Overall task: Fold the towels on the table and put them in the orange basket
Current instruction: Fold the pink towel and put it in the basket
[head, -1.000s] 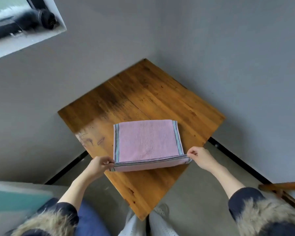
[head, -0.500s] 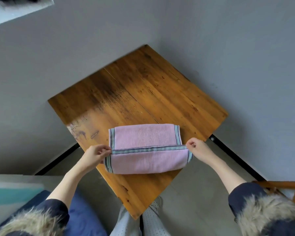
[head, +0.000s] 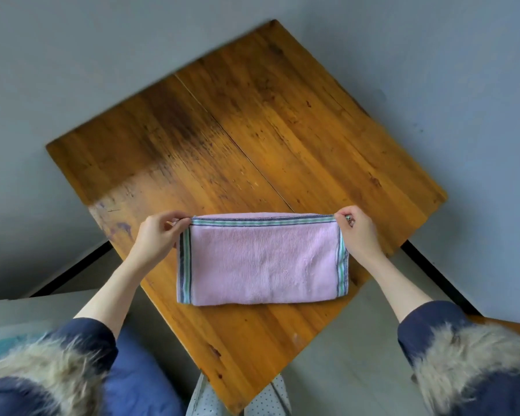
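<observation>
Two hands, the left hand (head: pixel 155 235) and right hand (head: pixel 357 232), are pinching the far corners of the folded pink towel (head: pixel 263 262) lying on the wooden table (head: pixel 222 130).

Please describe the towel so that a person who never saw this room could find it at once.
Look at the square brown wooden table standing in the corner of grey walls. On its near part lies a folded pink terry towel, the left hand and right hand pinching its far corners. Green and dark stripes border its edges, and it is the only cloth on the table.
</observation>
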A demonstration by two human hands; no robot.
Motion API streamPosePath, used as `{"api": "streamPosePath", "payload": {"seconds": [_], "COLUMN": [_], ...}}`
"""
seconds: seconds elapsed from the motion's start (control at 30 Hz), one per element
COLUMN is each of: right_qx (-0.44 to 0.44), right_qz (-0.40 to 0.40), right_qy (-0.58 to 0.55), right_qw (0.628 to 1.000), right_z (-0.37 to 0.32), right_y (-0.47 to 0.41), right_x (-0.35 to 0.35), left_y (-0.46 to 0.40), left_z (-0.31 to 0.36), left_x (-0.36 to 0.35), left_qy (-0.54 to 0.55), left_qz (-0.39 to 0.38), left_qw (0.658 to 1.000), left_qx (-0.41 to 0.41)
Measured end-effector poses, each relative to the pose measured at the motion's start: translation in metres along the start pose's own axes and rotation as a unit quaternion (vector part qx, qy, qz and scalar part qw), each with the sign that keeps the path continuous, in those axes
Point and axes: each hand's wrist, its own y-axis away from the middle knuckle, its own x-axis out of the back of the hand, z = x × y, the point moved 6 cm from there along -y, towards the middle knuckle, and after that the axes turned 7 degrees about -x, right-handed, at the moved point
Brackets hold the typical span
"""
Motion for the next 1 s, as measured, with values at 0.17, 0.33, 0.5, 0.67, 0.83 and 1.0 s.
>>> {"api": "streamPosePath", "payload": {"seconds": [0.17, 0.33, 0.5, 0.67, 0.83, 1.0], "right_qx": [-0.031, -0.039, -0.072, 0.06, 0.224, 0.244], "right_qz": [0.011, 0.012, 0.052, 0.177, 0.04, -0.005], "right_qy": [-0.009, -0.002, 0.001, 0.081, 0.219, 0.312], "right_qw": [0.999, 0.999, 0.996, 0.979, 0.949, 0.918], "right_z": [0.009, 0.017, 0.023, -0.001, -0.012, 0.018], "right_y": [-0.02, -0.033, -0.032, 0.008, 0.073, 0.076], "right_x": [-0.02, -0.03, -0.035, -0.029, -0.103, -0.125], "left_y": [-0.025, -0.035, -0.03, -0.003, 0.05, 0.064], "left_z": [-0.012, -0.024, -0.026, 0.011, 0.043, 0.006], "left_x": [-0.012, -0.024, -0.033, -0.035, -0.113, -0.142], "left_qy": [-0.039, -0.078, -0.097, -0.191, -0.29, -0.34], "left_qz": [0.012, 0.041, 0.088, 0.179, 0.012, -0.083], "left_qw": [0.999, 0.996, 0.991, 0.964, 0.939, 0.921], "left_qx": [0.009, 0.003, 0.028, -0.053, -0.185, -0.17]}}
